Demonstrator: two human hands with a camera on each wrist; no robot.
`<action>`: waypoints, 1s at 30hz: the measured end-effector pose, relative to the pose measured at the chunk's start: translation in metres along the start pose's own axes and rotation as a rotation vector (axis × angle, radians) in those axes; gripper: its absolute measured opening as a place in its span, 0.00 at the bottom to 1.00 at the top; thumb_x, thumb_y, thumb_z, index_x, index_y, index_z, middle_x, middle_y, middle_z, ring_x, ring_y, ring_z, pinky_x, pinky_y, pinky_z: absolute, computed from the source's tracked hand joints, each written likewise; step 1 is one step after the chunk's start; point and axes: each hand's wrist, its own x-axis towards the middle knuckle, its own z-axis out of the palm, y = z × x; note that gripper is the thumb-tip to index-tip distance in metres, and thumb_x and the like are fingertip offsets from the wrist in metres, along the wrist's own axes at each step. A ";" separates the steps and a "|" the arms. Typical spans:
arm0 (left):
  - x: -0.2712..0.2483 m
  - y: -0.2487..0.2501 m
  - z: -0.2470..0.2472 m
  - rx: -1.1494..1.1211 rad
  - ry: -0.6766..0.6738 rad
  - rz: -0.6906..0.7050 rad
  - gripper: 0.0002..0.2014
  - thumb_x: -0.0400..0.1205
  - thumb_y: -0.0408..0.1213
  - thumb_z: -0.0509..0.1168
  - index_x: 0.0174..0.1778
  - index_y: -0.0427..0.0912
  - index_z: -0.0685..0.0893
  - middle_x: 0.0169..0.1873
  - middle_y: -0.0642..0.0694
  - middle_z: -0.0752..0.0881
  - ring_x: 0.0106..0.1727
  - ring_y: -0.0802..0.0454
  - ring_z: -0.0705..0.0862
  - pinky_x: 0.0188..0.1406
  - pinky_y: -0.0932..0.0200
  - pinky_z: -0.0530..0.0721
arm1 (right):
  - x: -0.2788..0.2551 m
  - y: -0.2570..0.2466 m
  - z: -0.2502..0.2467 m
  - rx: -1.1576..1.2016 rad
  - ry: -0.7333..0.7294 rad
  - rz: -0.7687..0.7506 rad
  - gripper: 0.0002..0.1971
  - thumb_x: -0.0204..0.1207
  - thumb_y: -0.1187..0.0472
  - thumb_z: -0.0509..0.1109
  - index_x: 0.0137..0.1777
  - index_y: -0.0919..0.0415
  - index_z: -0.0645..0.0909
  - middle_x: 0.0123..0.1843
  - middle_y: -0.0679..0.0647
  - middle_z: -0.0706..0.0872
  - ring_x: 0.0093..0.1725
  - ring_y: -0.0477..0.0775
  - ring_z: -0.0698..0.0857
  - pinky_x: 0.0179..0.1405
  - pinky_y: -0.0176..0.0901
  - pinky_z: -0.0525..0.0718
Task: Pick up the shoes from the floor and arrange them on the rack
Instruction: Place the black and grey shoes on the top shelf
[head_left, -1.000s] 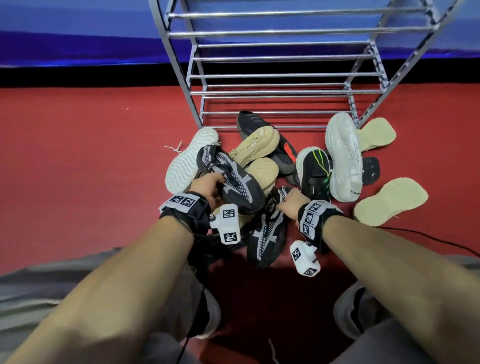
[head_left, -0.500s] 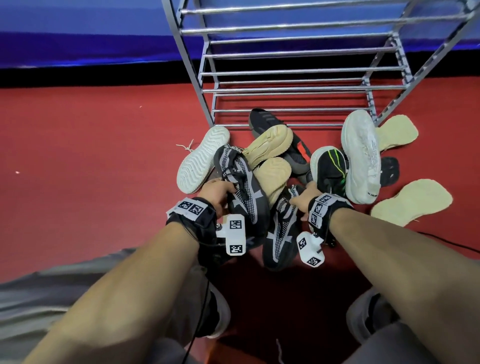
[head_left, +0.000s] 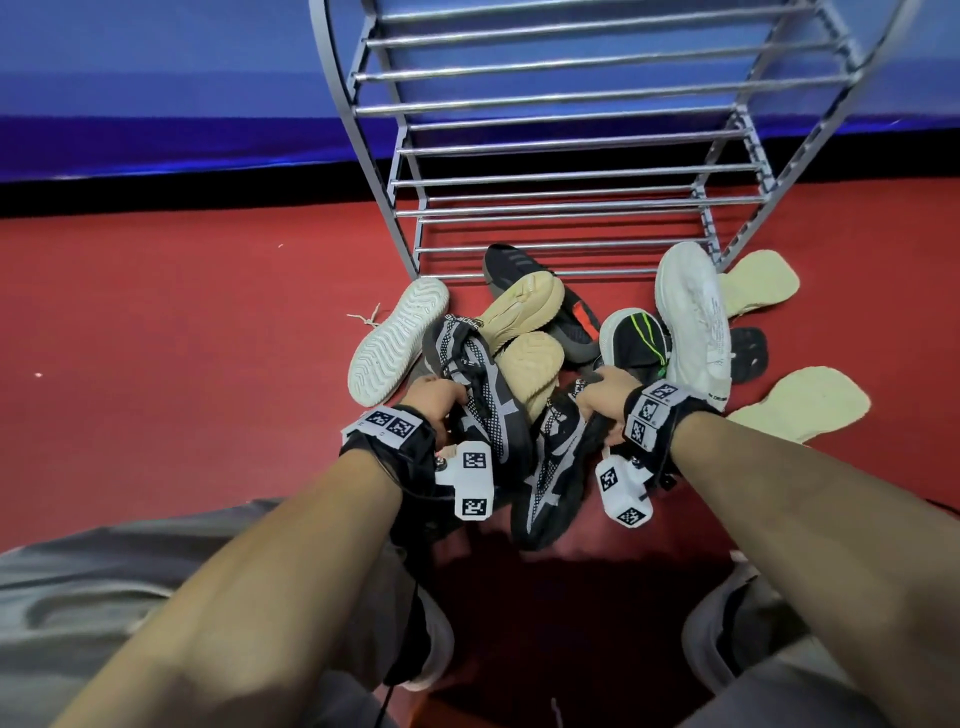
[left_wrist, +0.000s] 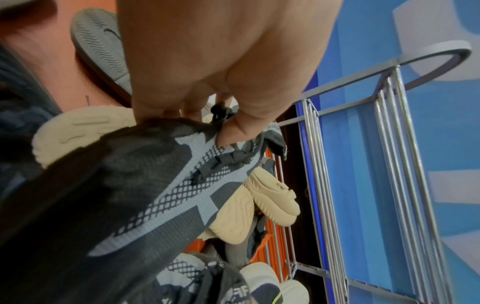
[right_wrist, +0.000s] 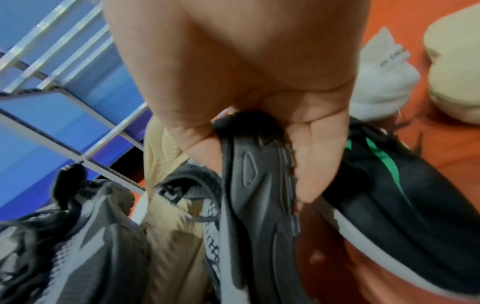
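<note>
My left hand (head_left: 436, 402) grips a black-and-grey knit sneaker (head_left: 483, 395) by its collar; the thumb (left_wrist: 233, 127) presses on the lacing of that left sneaker (left_wrist: 155, 185). My right hand (head_left: 605, 389) grips the matching black-and-grey sneaker (head_left: 553, 467) at the heel, fingers (right_wrist: 314, 160) curled round its black sole (right_wrist: 257, 185). Both shoes hang toe-down toward me above the red floor. A grey metal shoe rack (head_left: 571, 156) with bare rungs stands just behind the pile.
On the floor by the rack lie a white sole-up shoe (head_left: 397, 340), two tan shoes (head_left: 524, 332), a dark shoe with an orange patch (head_left: 571, 322), a black shoe with green stripes (head_left: 636, 340), a white sneaker (head_left: 693, 317) and two loose insoles (head_left: 805, 402). My knees flank the bottom of the head view.
Both hands have lifted slightly and drawn the two black-and-grey sneakers closer together and toward me. The head view has tilted, so the rack and pile sit lower right.
</note>
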 end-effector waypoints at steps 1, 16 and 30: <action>-0.004 0.004 0.004 -0.012 -0.007 0.017 0.13 0.79 0.20 0.59 0.56 0.37 0.76 0.37 0.42 0.80 0.35 0.46 0.81 0.39 0.54 0.83 | -0.007 -0.003 -0.009 0.000 -0.007 -0.024 0.39 0.56 0.67 0.69 0.72 0.50 0.70 0.49 0.58 0.77 0.39 0.60 0.80 0.31 0.49 0.86; -0.083 0.164 0.021 -0.192 -0.033 0.277 0.18 0.77 0.17 0.53 0.56 0.33 0.82 0.31 0.33 0.88 0.26 0.41 0.89 0.26 0.45 0.88 | -0.116 -0.090 -0.159 0.601 0.330 -0.472 0.04 0.74 0.65 0.69 0.44 0.58 0.76 0.37 0.56 0.81 0.32 0.54 0.83 0.20 0.38 0.79; -0.088 0.264 -0.004 -0.225 0.110 0.569 0.21 0.65 0.24 0.61 0.55 0.30 0.83 0.38 0.33 0.87 0.31 0.41 0.86 0.36 0.46 0.90 | -0.138 -0.178 -0.209 0.781 0.321 -0.590 0.21 0.70 0.65 0.76 0.60 0.56 0.73 0.49 0.60 0.83 0.40 0.57 0.86 0.28 0.51 0.89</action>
